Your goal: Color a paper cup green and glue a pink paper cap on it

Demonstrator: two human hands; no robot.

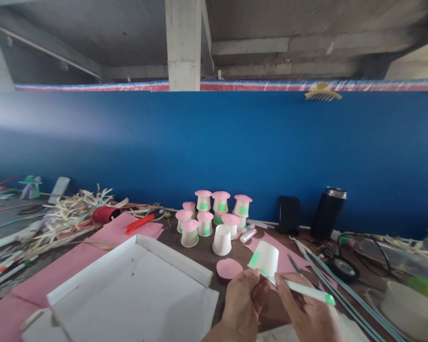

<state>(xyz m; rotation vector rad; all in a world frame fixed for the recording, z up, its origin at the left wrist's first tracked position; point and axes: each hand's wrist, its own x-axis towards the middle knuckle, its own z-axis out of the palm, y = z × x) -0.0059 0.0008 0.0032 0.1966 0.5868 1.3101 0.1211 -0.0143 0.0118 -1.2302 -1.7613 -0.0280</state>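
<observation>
My left hand [243, 300] grips a white paper cup [268, 256] near its rim, with the cup's mouth facing down toward me. A green patch colours the cup's left side. In my right hand [305, 306] is a white marker [308, 290] with a green end; its tip meets the cup's lower edge beside my left fingers. Just left of the cup lies a pink paper disc [229, 269]. Behind it a plain white cup [222, 240] stands upside down. Several upturned cups with pink paper tops [190, 232] are grouped and partly stacked beyond, some with green patches.
A white box lid [128, 285] lies at left on pink paper [32, 285], beside a heap of pale strips [82, 209]. A black flask [328, 213] and a phone-like black object [288, 216] lean by the blue partition [235, 142]. Pale blue strips [337, 289] lie right.
</observation>
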